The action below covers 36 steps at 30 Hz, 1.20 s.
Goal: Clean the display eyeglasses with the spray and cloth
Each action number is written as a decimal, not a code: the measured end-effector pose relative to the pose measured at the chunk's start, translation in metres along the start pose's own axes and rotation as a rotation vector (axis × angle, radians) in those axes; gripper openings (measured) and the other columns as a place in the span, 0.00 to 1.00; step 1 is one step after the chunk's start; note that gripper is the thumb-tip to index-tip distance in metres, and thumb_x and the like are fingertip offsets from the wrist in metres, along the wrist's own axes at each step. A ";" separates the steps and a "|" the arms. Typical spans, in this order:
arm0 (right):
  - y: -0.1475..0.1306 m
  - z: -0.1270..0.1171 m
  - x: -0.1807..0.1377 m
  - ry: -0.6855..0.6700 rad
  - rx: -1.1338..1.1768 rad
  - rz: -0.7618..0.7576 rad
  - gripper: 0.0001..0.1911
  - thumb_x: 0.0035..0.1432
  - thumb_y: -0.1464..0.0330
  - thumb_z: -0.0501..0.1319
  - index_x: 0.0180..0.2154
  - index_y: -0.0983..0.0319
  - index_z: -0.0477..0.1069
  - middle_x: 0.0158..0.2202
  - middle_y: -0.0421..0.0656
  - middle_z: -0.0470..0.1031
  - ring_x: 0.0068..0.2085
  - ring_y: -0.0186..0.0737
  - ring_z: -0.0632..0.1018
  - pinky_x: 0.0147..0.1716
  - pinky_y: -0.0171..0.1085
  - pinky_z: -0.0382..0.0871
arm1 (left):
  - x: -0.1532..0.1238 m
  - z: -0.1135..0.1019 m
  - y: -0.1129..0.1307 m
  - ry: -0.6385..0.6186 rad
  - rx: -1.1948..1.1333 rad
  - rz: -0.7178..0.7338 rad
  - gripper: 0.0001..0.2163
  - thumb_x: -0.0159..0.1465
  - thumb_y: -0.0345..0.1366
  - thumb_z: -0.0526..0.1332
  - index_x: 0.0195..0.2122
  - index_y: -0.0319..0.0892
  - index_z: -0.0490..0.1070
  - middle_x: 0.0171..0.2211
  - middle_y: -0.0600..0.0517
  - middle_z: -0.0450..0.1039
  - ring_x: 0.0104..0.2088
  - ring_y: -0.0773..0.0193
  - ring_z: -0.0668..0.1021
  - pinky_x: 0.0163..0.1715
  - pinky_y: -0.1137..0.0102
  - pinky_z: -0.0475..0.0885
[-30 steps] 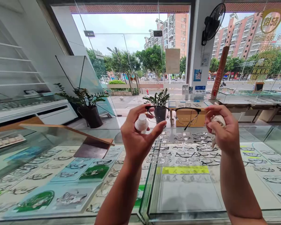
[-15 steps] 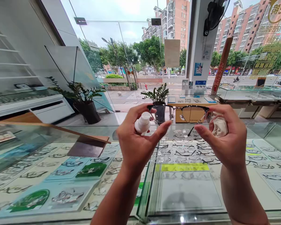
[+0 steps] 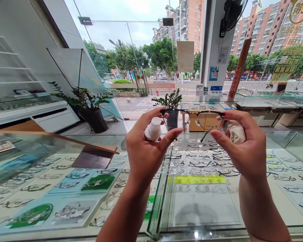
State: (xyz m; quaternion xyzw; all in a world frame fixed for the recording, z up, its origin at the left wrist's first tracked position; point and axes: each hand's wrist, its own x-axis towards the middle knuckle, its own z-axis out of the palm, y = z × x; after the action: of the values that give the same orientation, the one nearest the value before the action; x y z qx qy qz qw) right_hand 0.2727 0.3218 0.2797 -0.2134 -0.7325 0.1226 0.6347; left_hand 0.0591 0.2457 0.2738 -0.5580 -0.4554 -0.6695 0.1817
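- View from the wearer's head, looking out over a glass worktop [image 3: 204, 210] in an optician's shop, with street windows beyond.
- Both hands are raised at the middle of the view and hold up one pair of glasses [image 3: 190, 114] between them, level and clear of the worktop, lenses facing the window.
- Left hand [image 3: 146, 151], at 7 o'clock from the glasses: its grip is closed, thumb and forefinger pinching the frame's left end. The same hand also holds a small white bottle [image 3: 153, 129] against the palm (cap upward, just beside the left lens).
- Right hand [image 3: 242, 148], at 4 o'clock from the glasses: its grip is closed too, thumb and forefinger pinching the frame's right end. A crumpled white cloth [image 3: 237, 133] is tucked in its palm.
- One temple arm hangs open, slanting down under the right lens.
- Under the glass, at 6 o'clock from the hands, lie rows of display frames [image 3: 199, 164] on trays.
- A small potted plant [image 3: 170, 101] stands behind the left lens, at 12 o'clock from the left hand.
- A larger plant [image 3: 88, 101] sits on the floor at 9 o'clock.
- A black wall fan [image 3: 232, 15] is mounted on a pillar at 1 o'clock.
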 end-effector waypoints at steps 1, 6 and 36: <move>0.000 0.000 0.000 -0.002 0.000 0.013 0.20 0.60 0.57 0.74 0.51 0.54 0.77 0.47 0.44 0.82 0.48 0.49 0.83 0.49 0.50 0.81 | 0.000 0.000 0.000 0.000 -0.006 -0.008 0.23 0.59 0.50 0.76 0.51 0.45 0.79 0.45 0.48 0.83 0.44 0.58 0.84 0.47 0.63 0.81; 0.001 -0.001 0.000 -0.034 0.054 0.076 0.20 0.59 0.58 0.74 0.51 0.53 0.76 0.49 0.45 0.82 0.50 0.49 0.82 0.48 0.49 0.81 | 0.000 0.000 -0.001 -0.005 -0.058 -0.038 0.23 0.59 0.51 0.76 0.51 0.47 0.79 0.45 0.48 0.83 0.45 0.57 0.84 0.43 0.63 0.82; 0.005 0.000 0.004 -0.030 0.012 0.122 0.23 0.59 0.55 0.73 0.54 0.53 0.76 0.51 0.46 0.80 0.49 0.50 0.82 0.37 0.45 0.83 | 0.002 0.003 -0.007 -0.006 -0.016 -0.008 0.23 0.60 0.49 0.76 0.53 0.45 0.79 0.46 0.47 0.82 0.45 0.57 0.83 0.49 0.62 0.80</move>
State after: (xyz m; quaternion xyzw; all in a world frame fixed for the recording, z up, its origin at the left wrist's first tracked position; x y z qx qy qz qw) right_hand 0.2732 0.3280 0.2809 -0.2518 -0.7268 0.1686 0.6164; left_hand 0.0553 0.2523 0.2729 -0.5597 -0.4527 -0.6722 0.1731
